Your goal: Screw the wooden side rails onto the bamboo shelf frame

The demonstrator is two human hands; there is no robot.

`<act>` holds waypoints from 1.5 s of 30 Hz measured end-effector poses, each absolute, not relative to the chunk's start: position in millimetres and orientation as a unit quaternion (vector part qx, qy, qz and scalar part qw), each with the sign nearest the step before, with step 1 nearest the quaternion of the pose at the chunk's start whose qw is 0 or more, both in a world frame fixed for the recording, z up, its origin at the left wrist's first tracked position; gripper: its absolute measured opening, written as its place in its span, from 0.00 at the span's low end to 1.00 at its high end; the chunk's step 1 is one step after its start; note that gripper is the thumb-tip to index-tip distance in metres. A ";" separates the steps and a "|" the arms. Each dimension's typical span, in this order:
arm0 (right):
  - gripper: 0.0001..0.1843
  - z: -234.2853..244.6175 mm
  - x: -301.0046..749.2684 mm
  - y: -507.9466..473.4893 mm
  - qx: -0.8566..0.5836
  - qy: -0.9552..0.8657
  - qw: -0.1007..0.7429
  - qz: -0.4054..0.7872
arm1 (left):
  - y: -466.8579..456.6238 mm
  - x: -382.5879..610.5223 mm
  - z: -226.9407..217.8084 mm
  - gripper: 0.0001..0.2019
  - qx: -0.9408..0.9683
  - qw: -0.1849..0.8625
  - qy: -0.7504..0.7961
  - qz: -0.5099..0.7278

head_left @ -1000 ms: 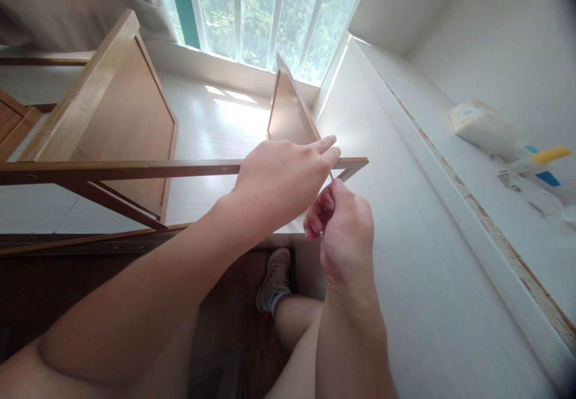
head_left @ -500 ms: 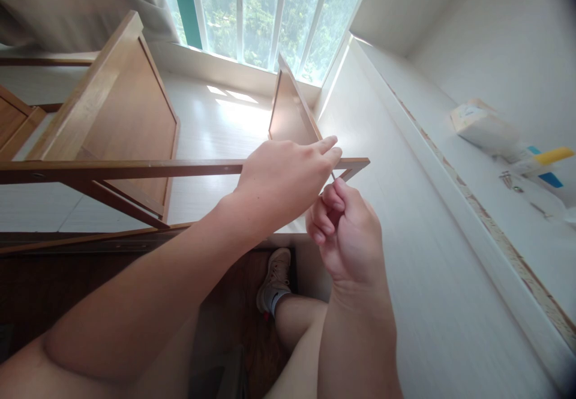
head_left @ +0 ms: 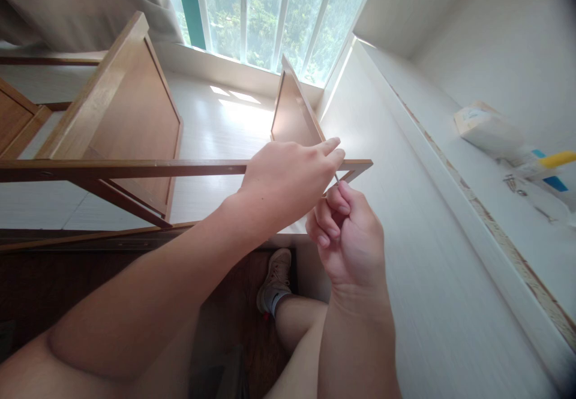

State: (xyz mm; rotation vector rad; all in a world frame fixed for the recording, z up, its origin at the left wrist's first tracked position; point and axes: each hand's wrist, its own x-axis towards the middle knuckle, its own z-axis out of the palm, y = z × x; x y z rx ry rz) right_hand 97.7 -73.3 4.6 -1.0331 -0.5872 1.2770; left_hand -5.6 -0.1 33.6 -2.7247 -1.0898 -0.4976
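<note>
A long brown wooden rail (head_left: 202, 168) runs across the view, part of a wooden frame. My left hand (head_left: 288, 177) is wrapped over the rail near its right end, with the index and middle fingers stretched past it. Just below, my right hand (head_left: 348, 225) is closed, thumb and index finger pinching a thin metal rod (head_left: 336, 178), possibly a hex key. The rod's upper tip meets the underside of the rail near my left fingers, where the hand hides it. Behind the rail stands a wooden panel (head_left: 294, 105), seen nearly edge-on.
A larger wooden panel (head_left: 135, 105) stands to the left on the pale sill surface (head_left: 211, 117). A barred window (head_left: 265, 15) is behind, beside a grey curtain (head_left: 90, 3). On the right ledge lie a white packet (head_left: 481, 120), a yellow-handled tool (head_left: 558, 159) and small metal parts (head_left: 513, 186).
The view has shifted slightly. My right fingers have turned a little around the thin metal rod, and my left hand keeps its place on the rail.
</note>
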 end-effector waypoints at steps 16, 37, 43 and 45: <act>0.28 0.4 109.2 -75.2 -0.729 -0.477 0.445 0.208 | 0.1 -5.7 31.7 0.21 -0.912 0.079 -0.363 -0.171; 0.21 3.8 100.6 -70.5 -0.369 -0.199 0.649 0.635 | -2.3 -4.2 34.7 0.21 -0.911 0.069 -0.374 -0.160; 0.21 7.6 94.5 -72.9 -0.419 -0.211 0.657 0.590 | -1.8 -4.7 34.2 0.22 -0.911 0.072 -0.374 -0.158; 0.21 8.1 92.6 -73.9 -0.441 -0.221 0.659 0.568 | -2.0 -5.0 34.2 0.22 -0.912 0.076 -0.371 -0.159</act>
